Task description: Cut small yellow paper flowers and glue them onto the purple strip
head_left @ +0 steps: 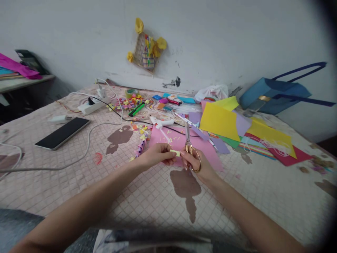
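A small pale yellow-green strip of paper (174, 153) is pinched in my left hand (159, 154), its free end pointing right. My right hand (196, 163) grips gold-handled scissors (187, 135) with the blades pointing away from me, and its fingertips meet the right end of the strip. Both hands are above the near edge of a pink sheet (207, 151) scattered with thin paper snippets. Just beyond them, a white glue gun (162, 123) lies on the sheet with its nozzle toward me. How far the scissor blades are apart is hard to make out.
At left are a phone (63, 133), a power strip (94, 105) and loose cables. Small paper cutouts (129, 103) and a green cutter (137, 109) lie at the back. Coloured sheets (221, 121) pile up at right, before a blue bag (273, 95).
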